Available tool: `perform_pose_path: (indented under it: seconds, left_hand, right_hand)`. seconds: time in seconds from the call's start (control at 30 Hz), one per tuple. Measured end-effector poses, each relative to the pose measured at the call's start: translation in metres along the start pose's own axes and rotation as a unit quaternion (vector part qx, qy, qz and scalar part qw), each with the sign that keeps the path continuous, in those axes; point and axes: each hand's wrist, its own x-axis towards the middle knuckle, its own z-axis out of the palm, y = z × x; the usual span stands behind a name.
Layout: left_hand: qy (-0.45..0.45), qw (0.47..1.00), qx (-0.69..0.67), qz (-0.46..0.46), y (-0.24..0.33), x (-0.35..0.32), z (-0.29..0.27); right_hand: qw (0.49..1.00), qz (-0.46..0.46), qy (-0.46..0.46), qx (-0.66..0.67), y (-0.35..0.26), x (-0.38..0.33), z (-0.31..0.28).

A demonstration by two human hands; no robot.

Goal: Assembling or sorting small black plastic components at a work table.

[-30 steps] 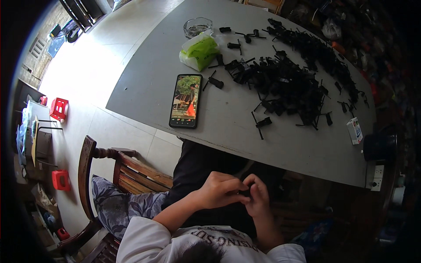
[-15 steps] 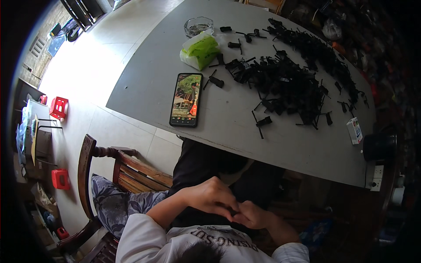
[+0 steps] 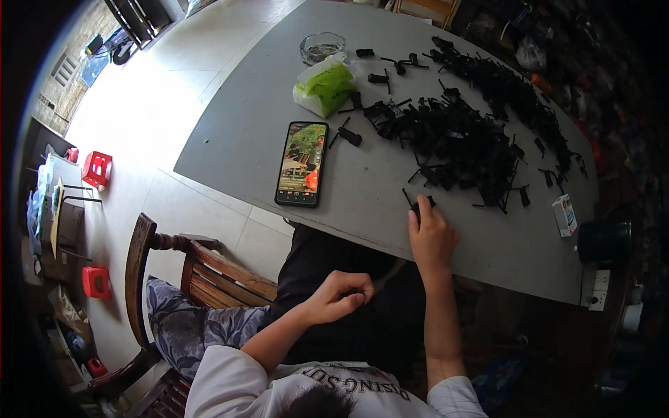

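At the near edge of the grey table (image 3: 362, 188), my right hand (image 3: 433, 240) reaches forward with thumb and fingertips closed on a small black part with a thin rod (image 3: 423, 203). The fingers cover much of that part. My left hand (image 3: 341, 296) hangs over my lap with its fingers curled in; whatever it may hold is hidden. Beyond my right hand lies a heap of similar black parts (image 3: 456, 143), with a long second pile (image 3: 505, 83) behind it. A few single ones, such as a black part (image 3: 348, 136), lie apart to the left.
A phone with a lit screen (image 3: 302, 164) lies left of the heap. Behind it are a green and white plastic packet (image 3: 325, 87) and a glass ashtray (image 3: 323, 47). On the right stand a small white box (image 3: 564, 214) and a dark mug (image 3: 603, 240). A wooden chair (image 3: 226, 268) is at my left.
My hands, together over my lap before, have parted. The right one has moved forward onto the table to the black part there; the left stays over the lap, curled.
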Motion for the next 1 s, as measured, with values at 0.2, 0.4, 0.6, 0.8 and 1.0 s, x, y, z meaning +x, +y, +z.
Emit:
perform_pose_path:
  seconds: [0.2,0.4,0.6,0.8,1.0]
  left_hand:
    - [0.018,0.996,-0.084,-0.023,-0.017,0.0,0.0]
    - [0.104,0.977,-0.187,0.002,-0.012,0.018,0.015]
    - [0.091,0.982,-0.167,0.013,0.0,0.02,0.019]
    - [0.094,0.989,-0.108,0.044,0.008,0.013,0.018]
    - [0.142,0.971,0.109,0.159,0.012,0.015,0.024]
  right_hand:
    - [0.988,-0.065,0.076,0.115,0.015,-0.011,0.009]
    - [0.669,0.031,-0.134,0.73,-0.003,-0.069,-0.018]
    - [0.477,0.069,-0.209,0.851,-0.015,-0.088,-0.028]
    - [0.562,0.11,-0.186,0.799,-0.02,-0.093,-0.043]
    - [0.815,0.04,-0.063,0.574,-0.02,-0.101,-0.043]
